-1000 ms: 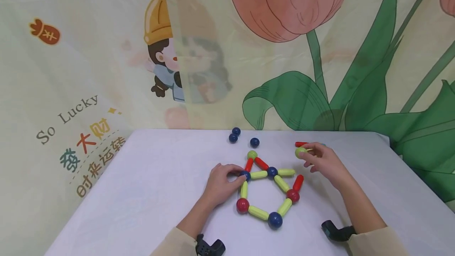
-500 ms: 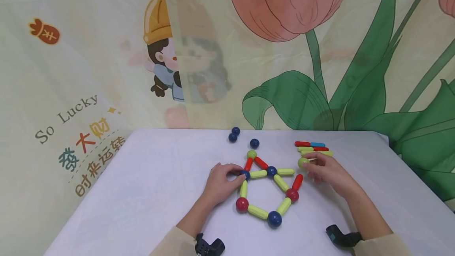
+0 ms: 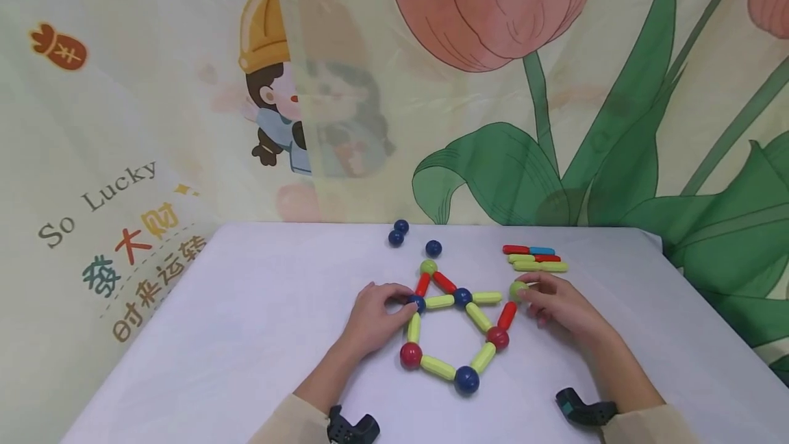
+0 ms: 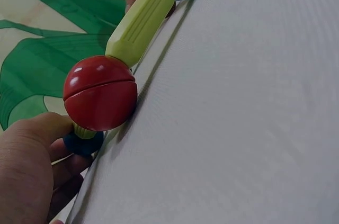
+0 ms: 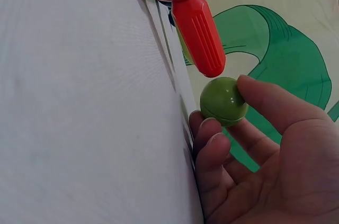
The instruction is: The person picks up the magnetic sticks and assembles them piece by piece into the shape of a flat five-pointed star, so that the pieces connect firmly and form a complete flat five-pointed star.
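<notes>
My left hand (image 3: 376, 317) pinches the blue ball (image 3: 417, 303) at the left corner of a ball-and-stick frame on the table. The frame is a ring of yellow-green sticks, with red balls (image 3: 411, 355) and blue balls (image 3: 466, 380) at its corners. Two red sticks meet at a green ball (image 3: 428, 267) on top. With thumb and fingers, my right hand (image 3: 564, 303) holds a loose green ball (image 5: 224, 101). That ball is right by the free end of a red stick (image 5: 198, 36), which sticks out from the right-hand red ball (image 3: 498, 338).
At the back right lie several sticks in a small stack, among them a yellow-green stick (image 3: 541, 266) and a blue-and-red stick (image 3: 529, 250). Loose blue balls (image 3: 433, 248) sit near the table's back edge. A printed cloth (image 3: 357, 88) hangs behind the white table (image 3: 246, 362).
My right hand has brought the green ball down from beside the stick stack toward the red stick's tip. The left hand keeps its pinch on the blue ball. The view has shifted slightly.
</notes>
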Motion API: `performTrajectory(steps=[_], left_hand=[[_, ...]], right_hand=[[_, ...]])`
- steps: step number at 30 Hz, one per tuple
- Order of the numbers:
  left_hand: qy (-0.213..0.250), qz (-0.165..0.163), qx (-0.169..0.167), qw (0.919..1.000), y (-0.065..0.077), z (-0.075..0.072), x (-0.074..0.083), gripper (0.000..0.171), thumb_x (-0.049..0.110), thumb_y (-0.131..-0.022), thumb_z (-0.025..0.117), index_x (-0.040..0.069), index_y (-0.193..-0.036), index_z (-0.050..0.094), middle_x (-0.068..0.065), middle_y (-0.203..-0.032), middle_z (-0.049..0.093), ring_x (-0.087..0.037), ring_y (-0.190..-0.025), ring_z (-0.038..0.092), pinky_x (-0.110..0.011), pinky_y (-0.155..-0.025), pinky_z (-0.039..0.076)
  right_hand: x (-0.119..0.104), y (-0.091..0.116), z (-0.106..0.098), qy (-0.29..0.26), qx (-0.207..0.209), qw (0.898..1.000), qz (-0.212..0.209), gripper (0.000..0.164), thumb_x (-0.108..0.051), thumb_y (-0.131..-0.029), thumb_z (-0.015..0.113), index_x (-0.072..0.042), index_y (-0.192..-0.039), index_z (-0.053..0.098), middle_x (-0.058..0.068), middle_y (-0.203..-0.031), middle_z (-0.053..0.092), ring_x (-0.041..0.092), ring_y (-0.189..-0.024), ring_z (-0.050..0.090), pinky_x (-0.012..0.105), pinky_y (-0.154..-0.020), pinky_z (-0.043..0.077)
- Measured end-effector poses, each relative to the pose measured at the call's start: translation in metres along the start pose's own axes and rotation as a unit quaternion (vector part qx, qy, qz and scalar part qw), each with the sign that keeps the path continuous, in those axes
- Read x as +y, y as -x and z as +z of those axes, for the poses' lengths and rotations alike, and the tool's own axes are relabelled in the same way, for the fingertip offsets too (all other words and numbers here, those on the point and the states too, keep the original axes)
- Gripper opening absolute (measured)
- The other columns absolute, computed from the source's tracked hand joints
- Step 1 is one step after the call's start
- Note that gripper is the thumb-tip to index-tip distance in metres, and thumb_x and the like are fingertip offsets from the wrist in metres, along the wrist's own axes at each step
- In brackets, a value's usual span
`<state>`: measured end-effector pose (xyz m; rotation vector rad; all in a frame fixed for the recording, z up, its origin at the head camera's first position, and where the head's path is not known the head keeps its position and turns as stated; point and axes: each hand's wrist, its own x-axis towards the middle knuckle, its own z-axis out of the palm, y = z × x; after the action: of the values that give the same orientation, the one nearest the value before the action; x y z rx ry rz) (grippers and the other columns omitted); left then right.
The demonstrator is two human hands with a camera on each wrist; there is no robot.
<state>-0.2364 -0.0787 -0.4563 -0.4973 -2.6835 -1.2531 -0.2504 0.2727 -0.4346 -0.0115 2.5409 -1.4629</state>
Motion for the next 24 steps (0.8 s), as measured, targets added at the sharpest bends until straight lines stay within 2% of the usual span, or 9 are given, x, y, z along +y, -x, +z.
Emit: performTrajectory(steps=[11, 19, 24], left_hand=[[-0.002, 0.004, -0.001, 1.0, 0.0013, -0.0009, -0.0007, 0.028, 0.026, -0.095, 0.073, 0.013, -0.12, 0.074, -0.002, -0.114, 0.076, -0.025, -0.119, 0.067, -0.062, -0.123, 0.027], [-0.001, 0.005, 0.001, 1.0, 0.0007, -0.0002, -0.0014, 0.028, 0.026, -0.095, 0.073, 0.013, -0.12, 0.074, -0.002, -0.114, 0.076, -0.024, -0.118, 0.067, -0.062, -0.124, 0.027], [-0.003, 0.005, 0.004, 1.0, 0.0007, 0.0006, -0.0019, 0.027, 0.025, -0.095, 0.073, 0.013, -0.119, 0.074, -0.002, -0.114, 0.076, -0.024, -0.118, 0.067, -0.062, -0.123, 0.028]], right_hand=[[0.0036, -0.0029, 0.002, 0.02, -0.007, 0.999, -0.033, 0.049, -0.031, -0.096, 0.068, -0.004, -0.136, 0.058, 0.01, -0.093, 0.062, 0.021, -0.082, 0.06, 0.03, -0.066, 0.056], [0.0023, -0.0032, 0.0051, 0.042, 0.009, 0.998, -0.042, 0.049, -0.031, -0.095, 0.072, -0.005, -0.135, 0.062, 0.011, -0.106, 0.065, 0.022, -0.08, 0.06, 0.028, -0.063, 0.054], [0.0036, -0.0025, 0.0081, 0.046, 0.02, 0.998, -0.037, 0.051, -0.034, -0.094, 0.074, -0.007, -0.136, 0.062, 0.01, -0.111, 0.066, 0.023, -0.084, 0.06, 0.027, -0.065, 0.055]])
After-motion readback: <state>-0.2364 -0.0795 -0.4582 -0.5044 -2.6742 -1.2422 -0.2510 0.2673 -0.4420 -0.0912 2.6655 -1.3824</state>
